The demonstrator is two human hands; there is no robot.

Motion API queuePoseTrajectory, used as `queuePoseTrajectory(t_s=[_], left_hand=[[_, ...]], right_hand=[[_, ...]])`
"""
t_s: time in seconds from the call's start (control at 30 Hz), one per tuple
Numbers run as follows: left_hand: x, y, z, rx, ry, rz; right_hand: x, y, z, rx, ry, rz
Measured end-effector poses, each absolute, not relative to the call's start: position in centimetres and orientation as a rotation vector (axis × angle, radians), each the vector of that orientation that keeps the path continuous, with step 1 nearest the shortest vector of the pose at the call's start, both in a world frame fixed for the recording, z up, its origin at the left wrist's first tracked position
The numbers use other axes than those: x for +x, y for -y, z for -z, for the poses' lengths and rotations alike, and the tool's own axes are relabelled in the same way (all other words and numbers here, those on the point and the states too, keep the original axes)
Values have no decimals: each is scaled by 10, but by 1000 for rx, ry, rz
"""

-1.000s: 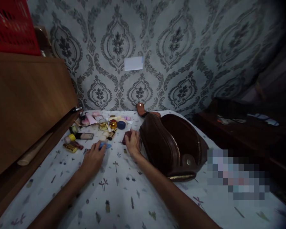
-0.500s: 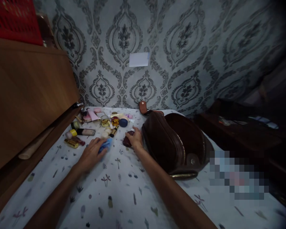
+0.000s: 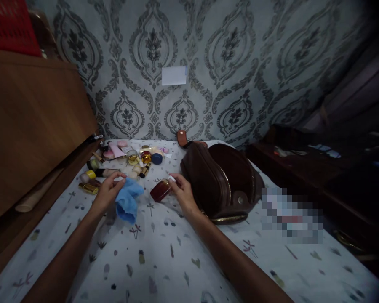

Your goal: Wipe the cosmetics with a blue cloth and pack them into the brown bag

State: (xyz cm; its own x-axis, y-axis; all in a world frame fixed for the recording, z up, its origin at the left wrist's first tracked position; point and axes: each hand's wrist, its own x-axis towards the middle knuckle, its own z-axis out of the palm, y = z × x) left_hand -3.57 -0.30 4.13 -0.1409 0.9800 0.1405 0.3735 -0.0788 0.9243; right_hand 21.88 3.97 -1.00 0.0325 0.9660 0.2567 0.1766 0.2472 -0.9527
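My left hand (image 3: 109, 189) pinches a blue cloth (image 3: 128, 200), which hangs loosely from the fingers. Between the fingers of my right hand (image 3: 183, 192) is the pale cap end of a dark red bottle (image 3: 160, 190), perhaps perfume. The bottle tilts with its body pointing left, toward the cloth but apart from it. Just right of my right hand lies a dark brown leather bag (image 3: 205, 185) with gold zips. Beyond my left hand are several cosmetics, among them a navy round lid (image 3: 157, 158), an amber bottle (image 3: 145, 157) and a gold tube (image 3: 88, 188).
A white patterned sheet (image 3: 164, 261) covers the surface. On the left stands a wooden cabinet (image 3: 34, 122) with a red basket (image 3: 12, 29) on top. A brown strap (image 3: 182, 138) lies behind the bag. Dark furniture borders the right side.
My right hand has raised the dark red bottle off the sheet, holding it by its cap end. My left hand has lifted the blue cloth, which now hangs open. The view has shifted slightly right.
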Motion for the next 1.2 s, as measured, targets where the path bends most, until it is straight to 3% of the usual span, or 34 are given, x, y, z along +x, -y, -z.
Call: queuePoseTrajectory(t_s=[0.27,0.57,0.87,1.2], left_hand=[[16,7,-49,1470,-1263,-1234],[64,6,-11,2779,-1042,-1065],[47,3,13,3256,-1079,-924],[55,11,-4,3448,-1377,-925]], right_hand=[[221,-14,2,-1017,1287,-1008],[231,-12,19,-869,1201,-1032],[231,-17,31,-923,1157,-1031],[229,-15,30,-977,1130,-1004]])
